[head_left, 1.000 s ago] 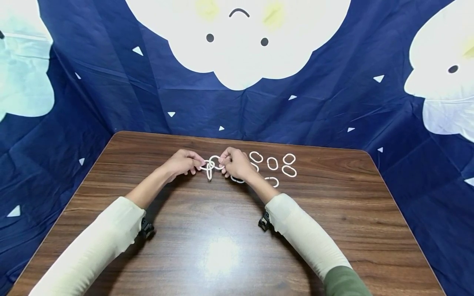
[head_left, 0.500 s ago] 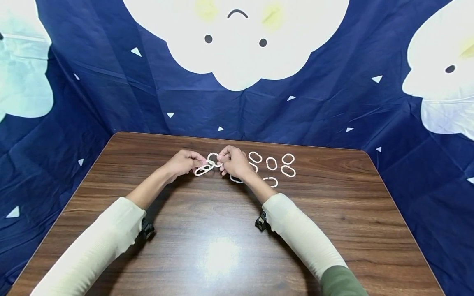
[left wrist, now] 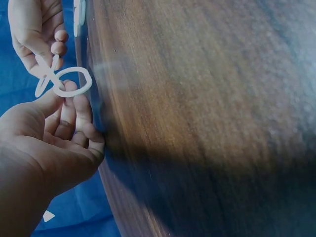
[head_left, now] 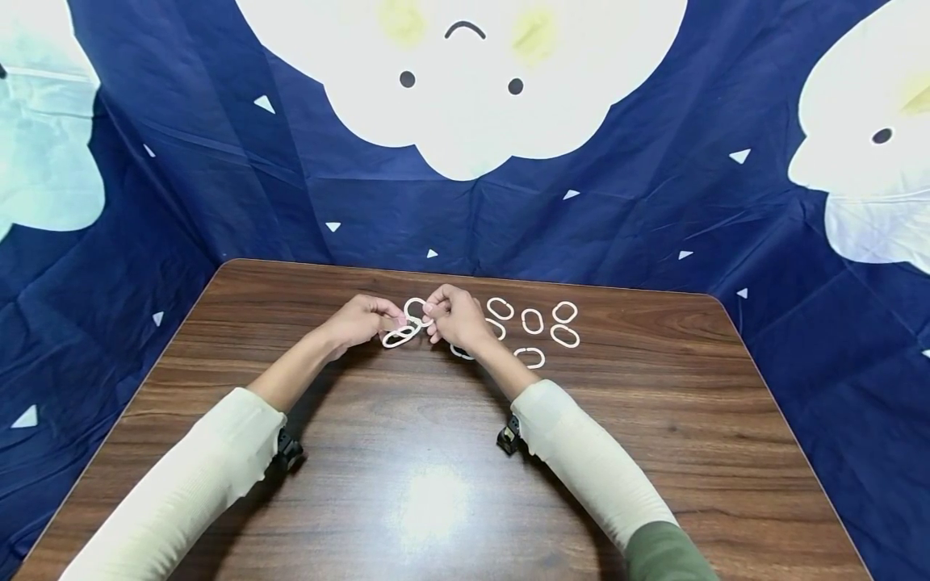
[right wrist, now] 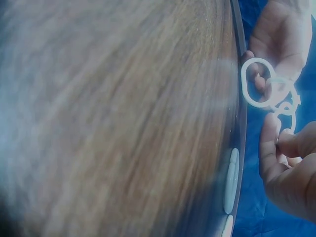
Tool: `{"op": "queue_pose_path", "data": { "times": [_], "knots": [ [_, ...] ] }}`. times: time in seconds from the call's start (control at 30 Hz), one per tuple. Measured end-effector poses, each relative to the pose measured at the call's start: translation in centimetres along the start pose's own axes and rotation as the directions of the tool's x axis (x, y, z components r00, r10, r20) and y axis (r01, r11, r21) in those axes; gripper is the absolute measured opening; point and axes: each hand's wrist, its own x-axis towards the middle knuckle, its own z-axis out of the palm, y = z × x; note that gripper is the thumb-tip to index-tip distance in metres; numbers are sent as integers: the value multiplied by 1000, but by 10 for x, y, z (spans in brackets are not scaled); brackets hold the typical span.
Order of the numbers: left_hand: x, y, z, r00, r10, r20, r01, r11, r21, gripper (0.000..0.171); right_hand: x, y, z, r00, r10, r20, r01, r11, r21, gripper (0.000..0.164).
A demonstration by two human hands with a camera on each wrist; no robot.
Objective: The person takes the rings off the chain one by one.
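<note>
White oval plastic chain links are joined in a short piece between the two hands. My left hand (head_left: 361,320) pinches the piece near its middle with thumb and fingertips. One link (right wrist: 257,82) tilts out from under the left fingers, toward the table's front. On the other side, my right hand (head_left: 458,316) pinches another link (head_left: 416,309) between thumb and forefinger. Fingers cover parts of the links, so how they all interlock is partly hidden. In the left wrist view, the two hands meet close together at the links, over the far edge.
Several loose white links (head_left: 564,336) lie to the right of my right hand, some partly hidden behind it. The brown wooden table (head_left: 407,420) ends at a far edge, with a blue curtain (head_left: 407,218) printed with clouds behind it.
The link that hung down between the hands has swung left, under the left fingers. The hands have drawn slightly closer together, and both keep hold of the links.
</note>
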Motion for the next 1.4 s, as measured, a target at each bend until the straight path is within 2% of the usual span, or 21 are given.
{"op": "queue_pose_path", "data": {
  "times": [0.37, 0.6, 0.97, 1.4],
  "knots": [
    [0, 0, 0, 1000, -3, 21, 3, 1000, -8, 27, 2, 3, 1, 1000, 22, 7, -22, 998, 52, 9],
    [-4, -4, -2, 999, 20, 42, -21, 999, 25, 24, 4, 8, -4, 999, 27, -37, -24, 998, 60, 10],
    [-5, -5, -1, 999, 7, 52, -8, 1000, 27, 27, -3, 15, -17, 998, 49, 25, -50, 997, 52, 11],
    [-7, -4, -3, 998, 0, 61, -4, 998, 63, 30, -3, 17, -16, 993, 117, -12, -116, 993, 26, 11]
  ]
}}
